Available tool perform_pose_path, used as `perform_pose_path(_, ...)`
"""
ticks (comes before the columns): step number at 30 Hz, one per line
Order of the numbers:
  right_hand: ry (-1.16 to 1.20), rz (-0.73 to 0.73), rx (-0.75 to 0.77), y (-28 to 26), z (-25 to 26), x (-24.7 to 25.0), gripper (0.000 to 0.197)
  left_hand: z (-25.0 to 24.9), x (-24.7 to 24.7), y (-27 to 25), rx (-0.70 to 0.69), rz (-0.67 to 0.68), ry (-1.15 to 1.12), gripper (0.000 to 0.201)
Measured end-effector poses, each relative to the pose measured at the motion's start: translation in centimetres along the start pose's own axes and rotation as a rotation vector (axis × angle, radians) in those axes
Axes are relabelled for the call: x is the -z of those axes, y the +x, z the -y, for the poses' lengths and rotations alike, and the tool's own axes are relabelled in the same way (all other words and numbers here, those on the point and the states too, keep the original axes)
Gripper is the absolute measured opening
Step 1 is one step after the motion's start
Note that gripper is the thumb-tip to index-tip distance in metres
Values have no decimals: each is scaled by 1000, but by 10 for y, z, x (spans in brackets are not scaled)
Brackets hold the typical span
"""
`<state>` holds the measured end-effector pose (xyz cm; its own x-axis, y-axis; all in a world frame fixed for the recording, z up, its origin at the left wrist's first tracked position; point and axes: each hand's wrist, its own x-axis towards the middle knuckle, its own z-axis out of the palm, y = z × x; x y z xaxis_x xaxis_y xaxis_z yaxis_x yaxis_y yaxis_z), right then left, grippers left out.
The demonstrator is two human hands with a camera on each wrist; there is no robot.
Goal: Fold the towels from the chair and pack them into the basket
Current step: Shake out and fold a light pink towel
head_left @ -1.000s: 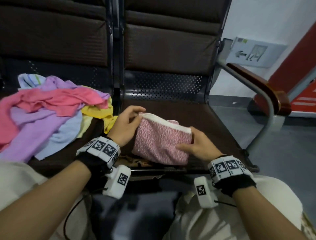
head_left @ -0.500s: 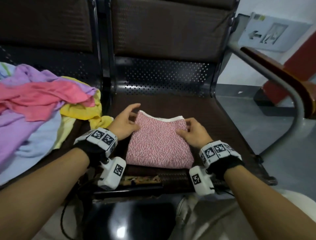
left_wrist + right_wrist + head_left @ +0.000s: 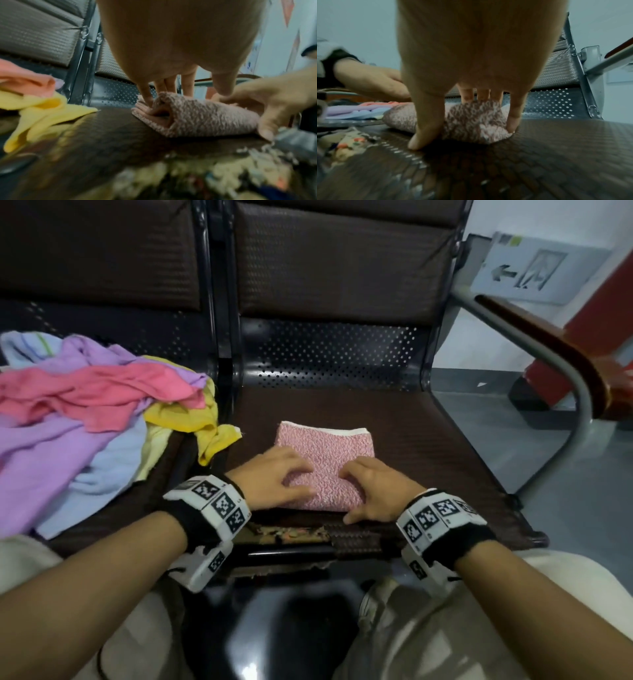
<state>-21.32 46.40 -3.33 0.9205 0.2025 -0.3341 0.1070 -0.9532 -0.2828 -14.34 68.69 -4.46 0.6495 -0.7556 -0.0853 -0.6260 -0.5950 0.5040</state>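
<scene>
**Both hands came down on the folded towel**

Two hands lay on the pink speckled towel (image 3: pixel 325 460), which sat folded into a compact square on the right-hand chair seat (image 3: pixel 428 446), near its front edge and toward its left side. A second earlier the towel had been half raised, its white-bordered edge lifted between the hands; half a second earlier it lay flat with a hand at each side. By this moment the hands had slid to the near half of the square.

The left hand (image 3: pixel 274 477) rested on the near left corner, fingers fairly straight and pressing down on the cloth. The right hand (image 3: pixel 373 491) covered the near right corner; the right wrist view showed its thumb and little finger reaching down to the seat on either side of the corner, the other fingers on top. That looked like the start of a grip.

I judged the fold finished and the flattening nearly done, so lifting this towel toward the basket seemed the next step. No basket showed in any view.

On the left-hand seat the pile of unfolded towels (image 3: pixel 78 419) lay heaped, a yellow towel (image 3: pixel 191 419) trailing over that seat's right edge toward the folded one without touching it. Much folding remained.
</scene>
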Motion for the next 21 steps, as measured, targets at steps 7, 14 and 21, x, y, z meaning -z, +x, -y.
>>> perform_pose_path(7,32,-165,-119,-8,7,8,46,0,5,-12,38,51,444,40)
perform_pose_path(14,361,-268,-207,-22,-10,12,17,-8,19,-18,183,-124,-60,8)
perform_pose_path(21,496,-322,-326,5,-23,9,16,7,14,6,304,-178,-121,18)
